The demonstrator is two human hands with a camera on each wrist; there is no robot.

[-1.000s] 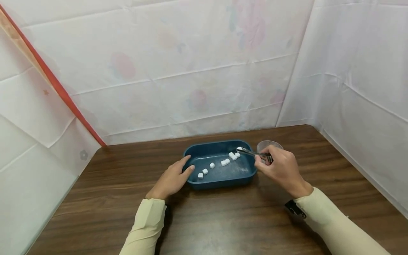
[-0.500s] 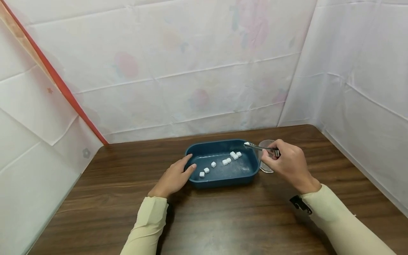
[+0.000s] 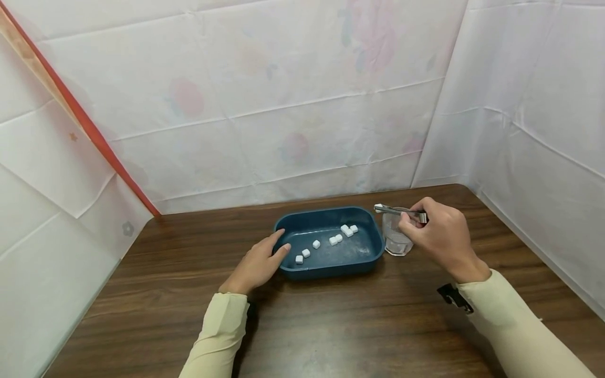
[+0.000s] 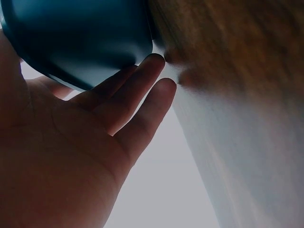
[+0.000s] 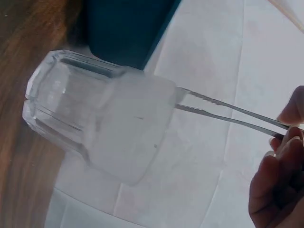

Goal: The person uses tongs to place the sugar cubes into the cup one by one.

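Observation:
My right hand (image 3: 444, 231) pinches metal tongs (image 3: 399, 211), their tips closed around a white cube (image 3: 378, 208). That cube hangs at the left of the rim of a clear glass (image 3: 397, 240), above the tray's right end. In the right wrist view the serrated tongs (image 5: 228, 114) run to the frosted upper band of the glass (image 5: 57, 99), which hides their tips. My left hand (image 3: 255, 265) rests at the left end of a dark blue tray (image 3: 331, 273), fingers extended along its outer wall and thumb over the rim. Several white cubes (image 3: 316, 244) lie in the tray.
Tray and glass stand close together on a dark wood table (image 3: 321, 320). A pale sheet (image 3: 302, 105) hangs behind the table and along both sides. A red strip (image 3: 101, 144) slants down the left one.
The right hand has moved right and slightly up, carrying the cube in the tongs from inside the tray past its right end to the glass. The left hand stays on the tray.

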